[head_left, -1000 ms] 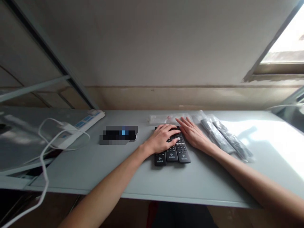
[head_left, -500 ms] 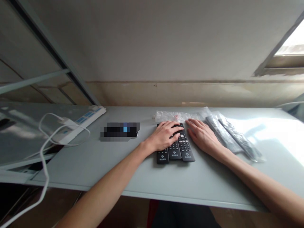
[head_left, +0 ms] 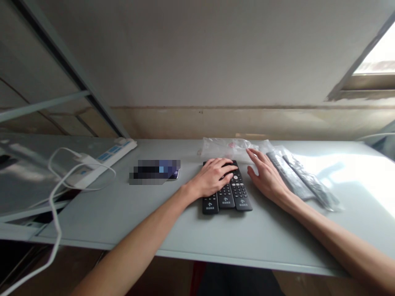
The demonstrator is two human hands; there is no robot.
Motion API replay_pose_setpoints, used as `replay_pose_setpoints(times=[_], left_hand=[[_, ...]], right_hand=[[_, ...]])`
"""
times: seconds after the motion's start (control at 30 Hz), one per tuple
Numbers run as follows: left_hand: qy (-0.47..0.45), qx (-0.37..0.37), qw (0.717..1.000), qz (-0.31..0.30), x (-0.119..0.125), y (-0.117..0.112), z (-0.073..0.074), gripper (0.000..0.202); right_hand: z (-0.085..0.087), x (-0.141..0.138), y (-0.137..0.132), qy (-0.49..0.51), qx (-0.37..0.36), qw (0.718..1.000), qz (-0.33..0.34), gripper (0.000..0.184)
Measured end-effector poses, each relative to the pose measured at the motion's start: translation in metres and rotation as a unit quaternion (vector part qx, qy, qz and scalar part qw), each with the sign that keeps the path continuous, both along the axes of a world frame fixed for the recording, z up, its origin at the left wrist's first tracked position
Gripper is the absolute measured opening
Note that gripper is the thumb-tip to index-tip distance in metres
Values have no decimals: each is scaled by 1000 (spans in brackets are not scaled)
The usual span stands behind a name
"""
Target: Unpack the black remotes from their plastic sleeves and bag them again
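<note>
Three black remote controls lie side by side on the grey desk: a left remote [head_left: 210, 206], a middle remote [head_left: 226, 200] and a right remote [head_left: 243, 201]. Across their upper halves rests my left hand [head_left: 212, 176], fingers spread and palm down, hiding many of the buttons. To the right of them, my right hand [head_left: 266, 174] is open with thumb and fingers apart, holding nothing. Its fingertips are near a clear plastic bag [head_left: 224, 147] behind the remotes. Beside this hand lie two more remotes in clear wrapping, an inner one [head_left: 288, 174] and an outer one [head_left: 311, 181].
A phone-like device [head_left: 173, 174], partly blurred out, lies on the desk [head_left: 148, 213] to the left. Farther left is a white power strip [head_left: 115, 153] with a plugged-in charger and a looping white cable [head_left: 57, 222]. A wall runs behind the desk; metal frame bars rise at left.
My right hand has lifted a little and its fingers have opened apart. The plastic bag behind the remotes now stands slightly higher. My left hand stays on the remotes.
</note>
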State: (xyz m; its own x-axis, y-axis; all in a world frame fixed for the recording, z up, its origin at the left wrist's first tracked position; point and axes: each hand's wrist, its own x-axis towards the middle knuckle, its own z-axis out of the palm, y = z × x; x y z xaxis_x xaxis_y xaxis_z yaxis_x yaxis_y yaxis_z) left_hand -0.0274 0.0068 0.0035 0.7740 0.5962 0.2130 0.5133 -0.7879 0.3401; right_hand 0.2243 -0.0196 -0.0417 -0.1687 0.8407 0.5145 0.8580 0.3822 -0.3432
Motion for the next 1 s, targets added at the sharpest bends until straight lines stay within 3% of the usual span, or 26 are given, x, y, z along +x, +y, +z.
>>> replay_pose_setpoints(times=[0.2, 0.43, 0.63, 0.8, 1.0], left_hand=[[-7, -22, 1000, 7, 0, 0, -1, 42], [-113, -69, 991, 34, -3, 9, -8, 46], [-212, -89, 970, 75, -7, 20, -10, 51], [-242, -123, 956, 107, -8, 24, -11, 62], [-306, -154, 930, 133, -12, 26, -6, 76]], right_hand=[[11, -5, -5, 68, 47, 996, 22, 64], [19, -9, -8, 94, 92, 990, 39, 60], [18, -12, -9, 110, 93, 988, 47, 60], [17, -15, -10, 112, 79, 989, 62, 62], [20, -18, -12, 112, 91, 987, 74, 63]])
